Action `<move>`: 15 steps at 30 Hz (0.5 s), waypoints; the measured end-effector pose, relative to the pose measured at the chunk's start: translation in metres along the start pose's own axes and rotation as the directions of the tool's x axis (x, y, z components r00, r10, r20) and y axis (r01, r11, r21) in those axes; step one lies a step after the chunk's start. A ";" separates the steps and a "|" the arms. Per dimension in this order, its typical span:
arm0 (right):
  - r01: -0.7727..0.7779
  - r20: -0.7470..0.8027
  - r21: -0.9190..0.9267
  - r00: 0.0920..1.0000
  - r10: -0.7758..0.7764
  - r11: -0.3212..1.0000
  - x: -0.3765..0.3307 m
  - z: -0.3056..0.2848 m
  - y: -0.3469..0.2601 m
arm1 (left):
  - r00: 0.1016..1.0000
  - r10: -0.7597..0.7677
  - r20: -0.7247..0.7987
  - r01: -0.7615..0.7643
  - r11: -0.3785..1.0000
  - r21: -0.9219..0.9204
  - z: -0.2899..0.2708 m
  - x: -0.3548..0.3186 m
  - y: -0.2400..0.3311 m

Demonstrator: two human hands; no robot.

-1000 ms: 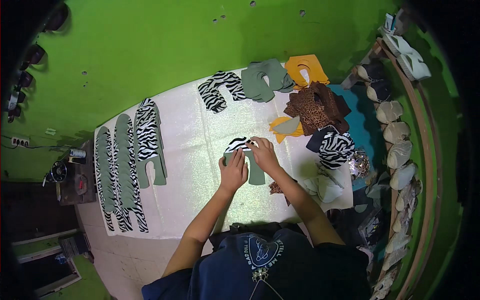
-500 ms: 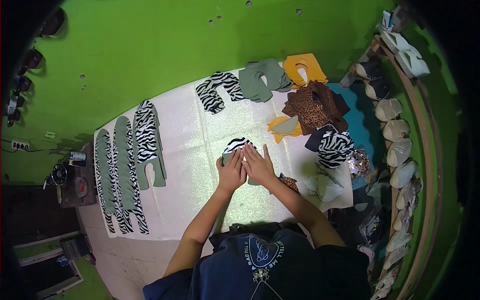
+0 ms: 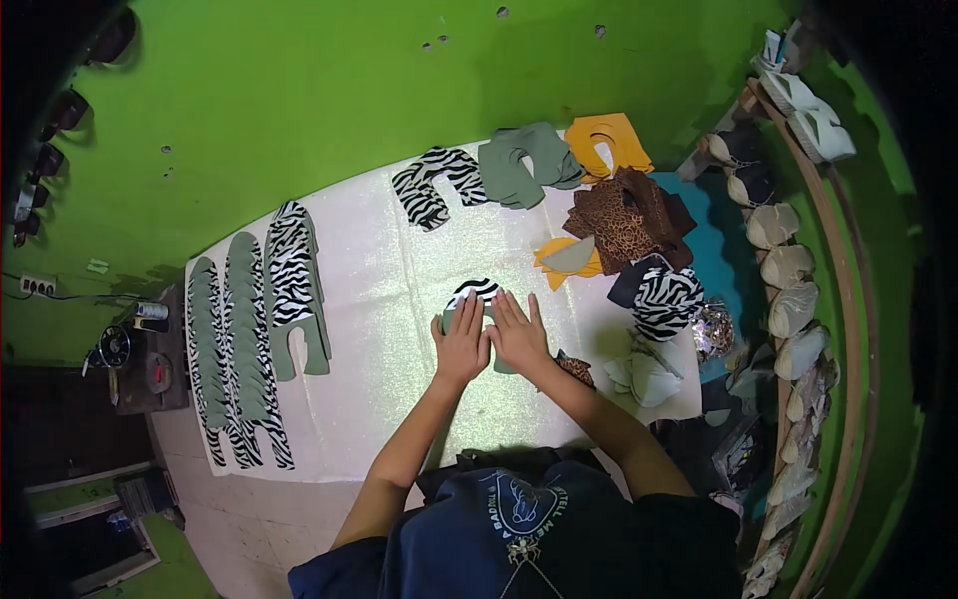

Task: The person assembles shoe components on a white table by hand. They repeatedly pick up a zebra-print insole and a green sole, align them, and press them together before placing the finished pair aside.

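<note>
zebra crescent (image 3: 479, 287): smooth, cloth-like | table cover (image 3: 374, 349): glossy, plastic-looking | crumpled bundle (image 3: 713, 331): shiny, foil-like | rail (image 3: 847, 285): matt wood

The left forearm (image 3: 419, 429) and right forearm (image 3: 589, 414), both bare, converge forward from flexed elbows. The left grip (image 3: 463, 344) and right grip (image 3: 520, 339) lie side by side, palms down and flattened, fingers extended forward. The outermost finger of each is splayed outward; the thumbs lie close together between them.

glare on pale table (image 3: 374, 299) | lower left dim | fisheye corners black
</note>
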State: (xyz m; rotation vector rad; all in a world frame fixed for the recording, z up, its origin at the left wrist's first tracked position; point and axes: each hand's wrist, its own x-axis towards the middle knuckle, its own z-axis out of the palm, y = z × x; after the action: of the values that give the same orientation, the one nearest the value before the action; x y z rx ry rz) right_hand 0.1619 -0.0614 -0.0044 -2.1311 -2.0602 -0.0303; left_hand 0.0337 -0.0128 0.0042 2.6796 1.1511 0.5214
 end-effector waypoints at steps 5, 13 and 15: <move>-0.027 -0.001 -0.051 1.000 0.027 0.998 0.000 0.001 -0.009 | 0.999 -0.020 0.032 0.021 0.999 -0.031 0.002 -0.002 -0.007; -0.009 -0.069 -0.030 0.998 0.006 1.000 -0.003 0.006 -0.006 | 0.994 -0.015 0.107 0.016 1.000 -0.011 -0.010 -0.005 -0.028; -0.003 -0.069 -0.020 0.998 0.001 1.000 -0.002 0.005 -0.008 | 0.995 0.014 0.098 -0.013 1.000 -0.014 -0.010 -0.005 -0.031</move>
State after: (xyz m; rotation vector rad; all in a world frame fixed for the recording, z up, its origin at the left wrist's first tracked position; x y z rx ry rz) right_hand 0.1536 -0.0627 -0.0090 -2.1126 -2.0271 -0.1232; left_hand 0.0058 0.0049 0.0024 2.6712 1.0998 0.3930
